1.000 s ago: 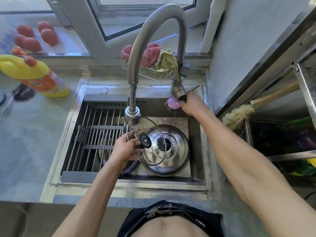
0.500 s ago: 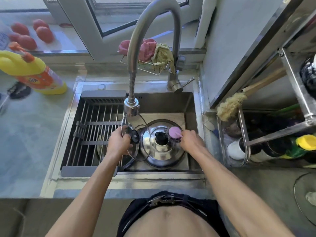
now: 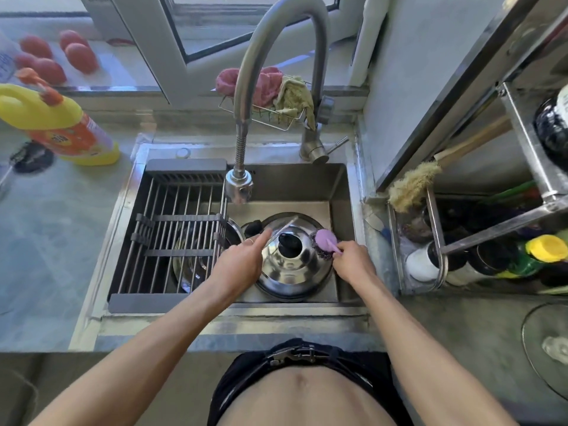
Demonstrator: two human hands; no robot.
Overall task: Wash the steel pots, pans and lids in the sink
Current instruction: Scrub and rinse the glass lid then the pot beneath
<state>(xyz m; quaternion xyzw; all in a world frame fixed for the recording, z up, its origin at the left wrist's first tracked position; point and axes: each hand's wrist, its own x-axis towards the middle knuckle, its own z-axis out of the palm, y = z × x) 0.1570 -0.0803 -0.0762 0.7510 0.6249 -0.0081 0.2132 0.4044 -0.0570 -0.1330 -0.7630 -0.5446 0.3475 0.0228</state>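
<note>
- A steel lid (image 3: 289, 265) with a black knob (image 3: 289, 243) is lying in the right half of the sink (image 3: 339, 192).
- The right hand (image 3: 353, 261) is gripping a purple scrubber (image 3: 325, 242), pressing it on the lid's right side.
- The left hand (image 3: 238, 261) is resting at the lid's left edge, one finger extended, gripping nothing visible.
- A rack (image 3: 178, 229) is covering the sink's left half.
</note>
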